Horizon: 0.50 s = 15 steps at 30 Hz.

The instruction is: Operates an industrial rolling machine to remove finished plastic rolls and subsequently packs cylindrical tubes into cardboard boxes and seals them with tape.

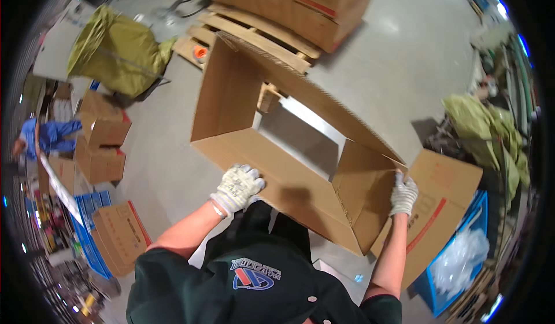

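Gripping open cardboard box (300,168), right hand (403,195) half-hidden

Open-ended brown cardboard box (277,168), tilted

Matt cardboard, knitted cotton, polished concrete

The large open brown corrugated cardboard box (277,150) looks matt and dry, held by a left hand (238,186) and right hand (403,194) in white knitted cloth gloves; the grey concrete floor (399,52) is smooth with a dull sheen; the pale wooden pallet (254,35) looks rough-sawn.
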Each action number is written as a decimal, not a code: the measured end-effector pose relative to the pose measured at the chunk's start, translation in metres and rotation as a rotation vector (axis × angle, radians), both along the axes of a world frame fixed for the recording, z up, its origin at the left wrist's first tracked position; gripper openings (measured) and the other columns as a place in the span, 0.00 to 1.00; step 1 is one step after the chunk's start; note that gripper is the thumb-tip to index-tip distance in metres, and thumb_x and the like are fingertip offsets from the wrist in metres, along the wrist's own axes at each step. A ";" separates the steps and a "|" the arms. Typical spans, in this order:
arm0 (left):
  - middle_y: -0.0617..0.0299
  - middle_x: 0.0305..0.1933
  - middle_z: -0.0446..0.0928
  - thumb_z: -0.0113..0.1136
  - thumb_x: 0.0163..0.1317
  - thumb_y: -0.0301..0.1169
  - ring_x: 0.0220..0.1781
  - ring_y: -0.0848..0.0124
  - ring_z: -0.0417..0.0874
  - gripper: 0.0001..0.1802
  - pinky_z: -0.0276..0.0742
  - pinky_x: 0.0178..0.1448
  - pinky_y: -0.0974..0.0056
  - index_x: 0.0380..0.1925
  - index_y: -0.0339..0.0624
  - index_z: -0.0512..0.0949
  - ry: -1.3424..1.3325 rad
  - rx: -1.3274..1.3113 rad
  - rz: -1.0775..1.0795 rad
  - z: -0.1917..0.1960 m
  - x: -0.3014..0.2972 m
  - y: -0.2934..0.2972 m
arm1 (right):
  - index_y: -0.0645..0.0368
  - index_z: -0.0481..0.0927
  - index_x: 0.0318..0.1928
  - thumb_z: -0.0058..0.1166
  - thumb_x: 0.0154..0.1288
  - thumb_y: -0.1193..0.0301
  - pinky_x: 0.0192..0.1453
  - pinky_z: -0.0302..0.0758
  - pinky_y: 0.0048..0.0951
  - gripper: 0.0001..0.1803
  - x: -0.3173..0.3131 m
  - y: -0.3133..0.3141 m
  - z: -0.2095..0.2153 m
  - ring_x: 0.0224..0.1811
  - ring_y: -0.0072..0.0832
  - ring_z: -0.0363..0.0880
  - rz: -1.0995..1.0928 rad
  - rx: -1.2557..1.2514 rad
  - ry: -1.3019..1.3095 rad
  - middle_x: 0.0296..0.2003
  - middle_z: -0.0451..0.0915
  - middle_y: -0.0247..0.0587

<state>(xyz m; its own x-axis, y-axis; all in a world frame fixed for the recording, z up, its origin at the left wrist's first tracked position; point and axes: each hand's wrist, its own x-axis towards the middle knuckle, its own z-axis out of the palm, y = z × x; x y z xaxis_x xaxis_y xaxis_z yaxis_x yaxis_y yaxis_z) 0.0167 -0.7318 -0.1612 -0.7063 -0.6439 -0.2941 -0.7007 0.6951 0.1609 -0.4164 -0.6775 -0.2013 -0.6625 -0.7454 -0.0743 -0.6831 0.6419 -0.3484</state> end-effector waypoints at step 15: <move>0.62 0.41 0.75 0.71 0.41 0.45 0.49 0.60 0.73 0.20 0.70 0.54 0.57 0.37 0.58 0.81 -0.126 0.032 1.302 -0.169 0.306 0.176 | 0.56 0.80 0.45 0.47 0.63 0.55 0.51 0.72 0.44 0.20 0.528 -0.215 -0.067 0.45 0.46 0.78 1.179 -0.012 -0.131 0.41 0.80 0.53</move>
